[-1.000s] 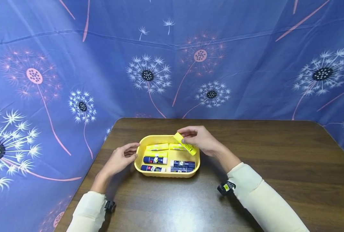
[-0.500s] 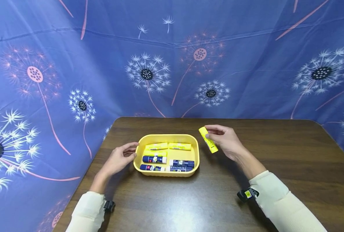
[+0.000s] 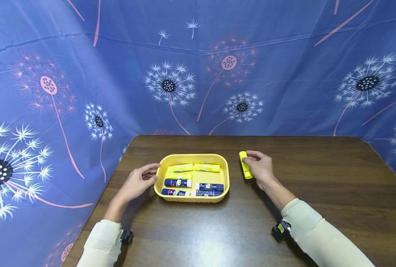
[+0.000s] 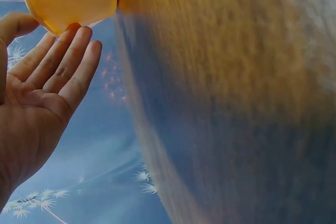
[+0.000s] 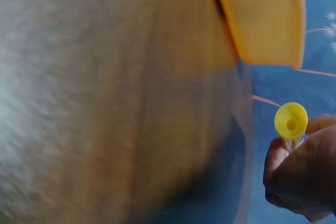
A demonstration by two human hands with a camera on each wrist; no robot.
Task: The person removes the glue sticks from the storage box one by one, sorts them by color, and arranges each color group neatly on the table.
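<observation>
The yellow glue stick (image 3: 245, 167) is just right of the yellow tray (image 3: 192, 199); I can't tell if it touches the table (image 3: 318, 178). The right hand (image 3: 262, 168) pinches it. The left hand (image 3: 137, 182), fingers loose, touches the tray's left end. Other yellow sticks (image 3: 206, 168) and blue sticks (image 3: 177, 183) lie inside. This looks like the putting-down step, which calls for a gentle let-go.

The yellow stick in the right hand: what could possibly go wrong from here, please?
The yellow stick could slip, as the right hand only pinches it. Laid on its side, it might roll across the table, since it looks round. The left hand seems only to touch the edge of the tray, so a bump might shift the tray.
</observation>
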